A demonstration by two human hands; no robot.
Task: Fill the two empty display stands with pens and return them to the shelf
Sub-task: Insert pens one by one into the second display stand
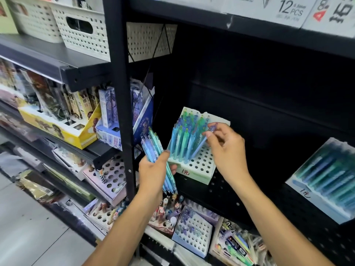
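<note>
1. Far left – yellow display box (63, 129) of boxed pens on the neighbouring shelf; its print is too blurred to read.
2. Left hand (153, 169) – fingers clamped round a bundle of blue and green pens (153, 148), held just left of the stand.
3. Display stand (194, 164) – white perforated block sitting tilted on the dark shelf (249, 189); back rows full, front rows of holes empty. Handwritten red "1元" on the front face.
4. Right hand (226, 148) – fingers pinching one blue pen (201, 146), tip down at a front hole.
5. Step: filling a stand, judged roughly half done. Next move needs the tip lined up with an open hole, then another pen drawn from the bundle.
6. Right – second stand (324, 187) looks full, also marked "1元".
7. Top right – white box (278, 10) reads "12 PCS".
</note>
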